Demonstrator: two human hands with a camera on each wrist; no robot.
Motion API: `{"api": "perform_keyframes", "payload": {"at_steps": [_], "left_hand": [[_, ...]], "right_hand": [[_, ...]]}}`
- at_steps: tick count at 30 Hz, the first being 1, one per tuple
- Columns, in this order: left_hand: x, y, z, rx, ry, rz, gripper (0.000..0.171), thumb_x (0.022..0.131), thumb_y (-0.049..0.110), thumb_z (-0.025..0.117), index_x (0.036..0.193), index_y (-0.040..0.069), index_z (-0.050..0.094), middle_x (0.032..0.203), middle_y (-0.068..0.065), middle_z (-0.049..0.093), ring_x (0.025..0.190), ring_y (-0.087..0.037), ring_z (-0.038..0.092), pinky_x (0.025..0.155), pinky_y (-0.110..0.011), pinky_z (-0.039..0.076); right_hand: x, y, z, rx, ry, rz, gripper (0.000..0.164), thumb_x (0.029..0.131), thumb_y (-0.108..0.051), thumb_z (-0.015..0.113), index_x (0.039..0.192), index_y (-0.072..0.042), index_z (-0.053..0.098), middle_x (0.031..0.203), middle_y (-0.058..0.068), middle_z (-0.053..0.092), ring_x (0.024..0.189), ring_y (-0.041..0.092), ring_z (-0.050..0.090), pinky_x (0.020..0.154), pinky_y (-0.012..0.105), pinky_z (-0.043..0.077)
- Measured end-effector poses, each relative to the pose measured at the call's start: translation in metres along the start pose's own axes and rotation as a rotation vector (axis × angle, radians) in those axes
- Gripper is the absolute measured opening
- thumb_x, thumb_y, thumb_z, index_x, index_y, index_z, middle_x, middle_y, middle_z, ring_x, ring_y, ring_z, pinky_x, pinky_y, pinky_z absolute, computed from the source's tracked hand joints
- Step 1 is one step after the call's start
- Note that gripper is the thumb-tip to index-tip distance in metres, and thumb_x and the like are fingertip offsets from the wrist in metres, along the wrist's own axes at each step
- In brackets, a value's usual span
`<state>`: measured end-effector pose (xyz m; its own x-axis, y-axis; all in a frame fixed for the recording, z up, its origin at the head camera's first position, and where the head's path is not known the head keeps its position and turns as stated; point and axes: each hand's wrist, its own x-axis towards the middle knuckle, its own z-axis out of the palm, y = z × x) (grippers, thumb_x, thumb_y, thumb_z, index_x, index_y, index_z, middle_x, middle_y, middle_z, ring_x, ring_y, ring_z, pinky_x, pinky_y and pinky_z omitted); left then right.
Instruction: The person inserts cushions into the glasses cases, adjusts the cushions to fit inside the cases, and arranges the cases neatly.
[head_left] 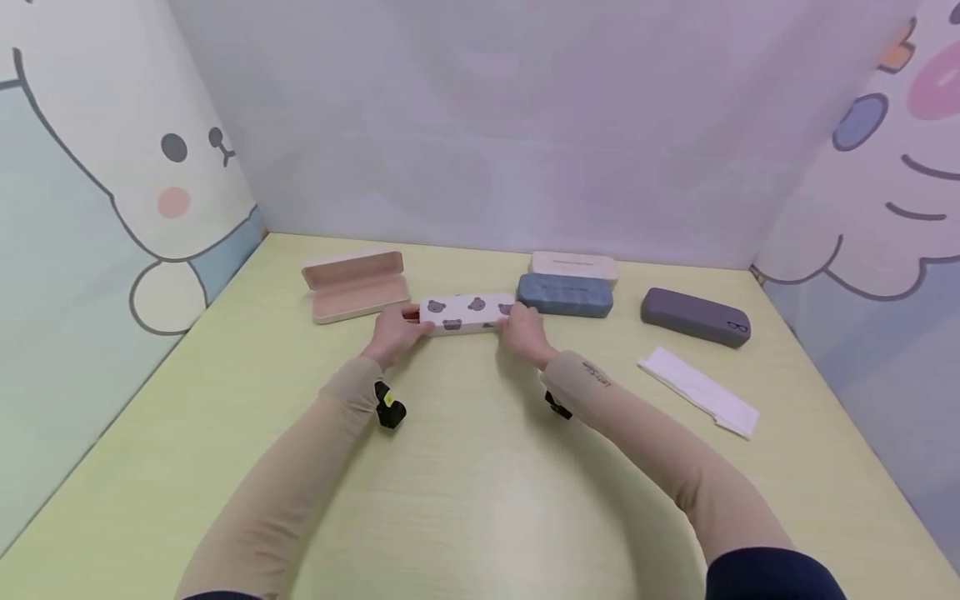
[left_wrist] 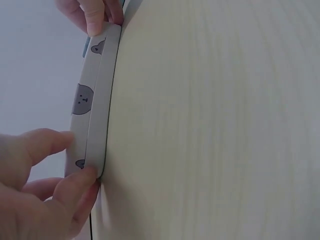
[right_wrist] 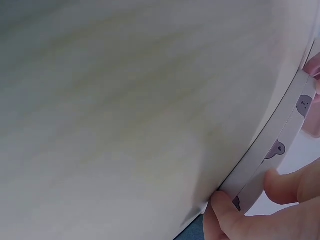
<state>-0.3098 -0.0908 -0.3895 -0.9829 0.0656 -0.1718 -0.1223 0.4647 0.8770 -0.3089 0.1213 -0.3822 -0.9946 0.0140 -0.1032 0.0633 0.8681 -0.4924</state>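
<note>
A white glasses case (head_left: 468,312) printed with grey-brown bear heads lies on the table, its lid down. My left hand (head_left: 394,335) holds its left end. The left wrist view shows that hand (left_wrist: 45,185) with one fingertip on the lid and another digit at the lower front edge. At the opposite end, my right hand (head_left: 527,336) grips the case. In the right wrist view, the digits of this hand (right_wrist: 270,212) press the lid and the lower edge near the corner. A thin seam runs along the case's front (left_wrist: 97,120).
An open pink case (head_left: 360,292) stands to the left. Behind and right are a blue case (head_left: 566,296) and a pale pink case (head_left: 573,265). Farther right lie a dark grey case (head_left: 695,317) and a folded white cloth (head_left: 701,390). A fabric wall (head_left: 480,150) borders the table's back.
</note>
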Motion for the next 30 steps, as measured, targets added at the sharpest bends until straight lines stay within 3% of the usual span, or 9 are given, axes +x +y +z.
{"api": "perform_keyframes", "payload": {"at_steps": [8, 16, 19, 23, 27, 30], "left_hand": [[0.010, 0.003, 0.003, -0.032, 0.044, 0.012, 0.046, 0.089, 0.008, 0.062, 0.132, -0.005, 0.050, 0.130, -0.021, 0.055, 0.121, -0.029, 0.050, 0.107, -0.037, 0.040], [0.017, 0.004, 0.003, -0.032, 0.069, -0.005, 0.047, 0.089, 0.010, 0.063, 0.132, -0.004, 0.050, 0.129, -0.020, 0.056, 0.119, -0.027, 0.050, 0.105, -0.037, 0.041], [0.015, 0.004, 0.002, -0.059, 0.085, -0.023, 0.050, 0.088, 0.012, 0.065, 0.133, -0.003, 0.050, 0.128, -0.020, 0.056, 0.118, -0.027, 0.050, 0.104, -0.036, 0.043], [0.007, 0.005, -0.001, -0.095, 0.091, -0.039, 0.055, 0.087, 0.018, 0.067, 0.135, -0.003, 0.047, 0.130, -0.019, 0.054, 0.117, -0.027, 0.052, 0.100, -0.036, 0.045], [0.000, 0.004, -0.011, -0.155, 0.118, 0.000, 0.042, 0.088, 0.020, 0.067, 0.117, -0.006, 0.053, 0.123, -0.018, 0.052, 0.108, -0.023, 0.053, 0.095, -0.034, 0.050], [-0.001, 0.004, -0.025, -0.234, 0.152, 0.007, 0.039, 0.089, 0.019, 0.066, 0.116, -0.006, 0.054, 0.120, -0.015, 0.052, 0.103, -0.019, 0.053, 0.094, -0.030, 0.052]], "right_hand": [[0.014, -0.004, 0.001, -0.092, 0.050, -0.020, 0.029, 0.097, -0.017, 0.046, 0.098, 0.007, 0.063, 0.108, 0.023, 0.065, 0.107, 0.040, 0.056, 0.098, 0.048, 0.043], [0.018, -0.010, -0.006, -0.077, 0.044, 0.004, 0.024, 0.094, -0.016, 0.050, 0.091, 0.005, 0.061, 0.101, 0.022, 0.065, 0.096, 0.035, 0.060, 0.087, 0.044, 0.050], [0.017, -0.012, -0.011, -0.048, 0.040, 0.034, 0.022, 0.093, -0.017, 0.053, 0.078, -0.001, 0.055, 0.090, 0.017, 0.062, 0.086, 0.029, 0.058, 0.076, 0.039, 0.051], [0.013, -0.018, -0.016, -0.034, 0.008, 0.038, 0.034, 0.092, -0.016, 0.056, 0.063, -0.010, 0.040, 0.072, 0.006, 0.048, 0.072, 0.022, 0.048, 0.063, 0.033, 0.043], [0.008, -0.027, -0.023, -0.129, -0.010, -0.021, 0.033, 0.092, -0.011, 0.052, 0.063, -0.011, 0.038, 0.070, 0.004, 0.044, 0.075, 0.024, 0.050, 0.071, 0.037, 0.045], [0.007, -0.035, -0.028, -0.203, 0.007, -0.072, 0.028, 0.092, -0.006, 0.048, 0.065, -0.010, 0.040, 0.073, 0.007, 0.048, 0.079, 0.026, 0.050, 0.079, 0.043, 0.045]]}}
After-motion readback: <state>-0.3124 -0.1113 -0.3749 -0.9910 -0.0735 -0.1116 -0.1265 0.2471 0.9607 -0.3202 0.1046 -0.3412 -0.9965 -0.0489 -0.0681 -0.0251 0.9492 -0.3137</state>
